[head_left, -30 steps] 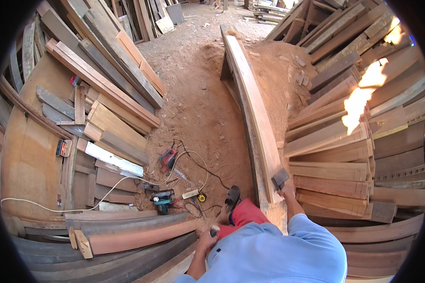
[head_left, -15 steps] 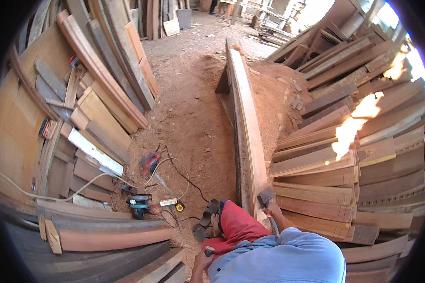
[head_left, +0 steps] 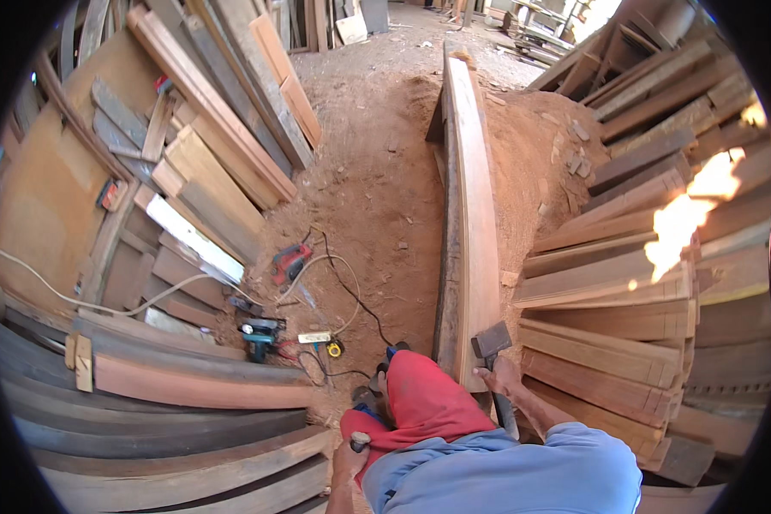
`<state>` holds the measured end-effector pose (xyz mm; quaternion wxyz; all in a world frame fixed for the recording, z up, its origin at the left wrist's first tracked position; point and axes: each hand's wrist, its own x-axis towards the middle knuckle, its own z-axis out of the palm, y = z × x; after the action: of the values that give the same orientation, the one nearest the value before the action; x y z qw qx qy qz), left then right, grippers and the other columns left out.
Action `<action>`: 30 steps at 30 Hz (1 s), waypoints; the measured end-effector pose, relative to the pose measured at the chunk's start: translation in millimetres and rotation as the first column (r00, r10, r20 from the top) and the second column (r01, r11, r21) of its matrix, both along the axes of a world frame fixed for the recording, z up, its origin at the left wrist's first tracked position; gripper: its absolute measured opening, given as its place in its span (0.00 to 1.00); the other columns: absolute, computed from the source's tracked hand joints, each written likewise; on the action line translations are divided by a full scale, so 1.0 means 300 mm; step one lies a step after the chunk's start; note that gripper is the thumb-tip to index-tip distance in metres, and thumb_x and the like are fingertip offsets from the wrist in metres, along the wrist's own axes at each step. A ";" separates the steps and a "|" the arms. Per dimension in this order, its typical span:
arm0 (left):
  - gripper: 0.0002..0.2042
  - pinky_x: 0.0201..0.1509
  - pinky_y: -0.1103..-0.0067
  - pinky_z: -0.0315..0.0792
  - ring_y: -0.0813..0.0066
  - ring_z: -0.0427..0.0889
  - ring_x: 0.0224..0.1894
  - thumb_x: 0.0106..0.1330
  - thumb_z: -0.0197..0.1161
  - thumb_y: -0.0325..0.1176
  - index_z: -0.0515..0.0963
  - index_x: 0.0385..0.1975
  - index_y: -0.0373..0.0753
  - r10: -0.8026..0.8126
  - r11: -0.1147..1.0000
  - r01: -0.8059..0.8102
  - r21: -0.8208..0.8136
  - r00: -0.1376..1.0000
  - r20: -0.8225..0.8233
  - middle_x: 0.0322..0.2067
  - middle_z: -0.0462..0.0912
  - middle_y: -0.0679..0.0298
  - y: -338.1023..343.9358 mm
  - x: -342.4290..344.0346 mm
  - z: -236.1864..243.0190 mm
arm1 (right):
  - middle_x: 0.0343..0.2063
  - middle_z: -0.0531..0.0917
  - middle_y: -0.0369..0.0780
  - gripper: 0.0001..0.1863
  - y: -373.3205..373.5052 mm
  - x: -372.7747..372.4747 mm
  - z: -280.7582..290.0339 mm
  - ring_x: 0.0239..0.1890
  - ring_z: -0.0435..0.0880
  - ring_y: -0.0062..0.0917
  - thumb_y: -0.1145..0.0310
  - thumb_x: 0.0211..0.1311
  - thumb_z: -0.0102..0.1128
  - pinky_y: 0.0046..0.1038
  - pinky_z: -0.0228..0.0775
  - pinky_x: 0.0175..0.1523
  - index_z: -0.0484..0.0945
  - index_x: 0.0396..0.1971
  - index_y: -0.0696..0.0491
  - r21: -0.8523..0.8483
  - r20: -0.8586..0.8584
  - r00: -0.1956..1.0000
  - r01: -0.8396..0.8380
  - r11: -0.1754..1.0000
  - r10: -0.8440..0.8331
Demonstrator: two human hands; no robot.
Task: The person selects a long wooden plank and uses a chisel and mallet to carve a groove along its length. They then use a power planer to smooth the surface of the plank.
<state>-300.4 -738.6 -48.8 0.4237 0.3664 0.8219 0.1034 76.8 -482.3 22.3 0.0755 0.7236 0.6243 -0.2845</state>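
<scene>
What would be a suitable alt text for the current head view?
From above, a person's right hand holds a dark, square-headed tool at the near end of a long, pale plank; the left hand grips an object with a rounded end. Power tools lie on the dusty floor, with boards stacked on both sides.

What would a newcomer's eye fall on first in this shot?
Probably the long pale board running up the picture just right of centre, with the right hand by its near end, gripping a hand tool with a broad dark head. The red trousers stand out at lower centre, and a glaring patch of light at the right. On the ground left of the board lies a red power tool.
</scene>
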 end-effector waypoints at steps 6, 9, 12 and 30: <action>0.24 0.56 0.63 0.77 0.48 0.85 0.52 0.56 0.71 0.46 0.82 0.50 0.41 -0.056 0.998 0.057 0.025 0.997 -0.058 0.44 0.86 0.46 0.010 0.006 0.005 | 0.37 0.85 0.61 0.38 -0.034 -0.018 -0.019 0.45 0.85 0.55 0.38 0.52 0.70 0.49 0.76 0.49 0.82 0.36 0.67 0.088 -0.113 0.990 0.094 0.992 -0.084; 0.24 0.55 0.61 0.77 0.46 0.84 0.51 0.56 0.71 0.46 0.82 0.50 0.40 -0.079 0.991 0.079 0.104 0.997 -0.004 0.44 0.86 0.45 0.029 0.020 0.059 | 0.38 0.85 0.60 0.40 -0.036 0.018 -0.041 0.46 0.85 0.54 0.37 0.51 0.70 0.48 0.76 0.51 0.82 0.38 0.67 0.148 -0.117 0.989 0.110 0.983 -0.093; 0.20 0.54 0.64 0.77 0.50 0.86 0.50 0.57 0.70 0.40 0.83 0.48 0.38 -0.051 0.995 0.059 0.086 0.994 -0.094 0.43 0.87 0.47 -0.016 0.053 0.038 | 0.39 0.85 0.61 0.40 -0.039 0.027 -0.053 0.46 0.85 0.54 0.37 0.51 0.70 0.48 0.76 0.51 0.82 0.38 0.67 0.190 -0.131 0.991 0.061 0.980 -0.036; 0.20 0.53 0.61 0.77 0.45 0.85 0.50 0.60 0.70 0.43 0.82 0.48 0.36 0.004 0.942 -0.015 0.336 0.999 0.033 0.43 0.86 0.43 -0.131 0.069 -0.030 | 0.20 0.82 0.43 0.18 -0.301 0.346 -0.111 0.20 0.81 0.26 0.59 0.61 0.65 0.32 0.72 0.27 0.80 0.24 0.62 0.042 -0.507 0.764 0.485 0.874 -0.399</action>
<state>-279.5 -777.8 -57.7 0.3672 0.4276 0.7872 0.2501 180.7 -572.6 -11.1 -0.2144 0.7598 0.4560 -0.4109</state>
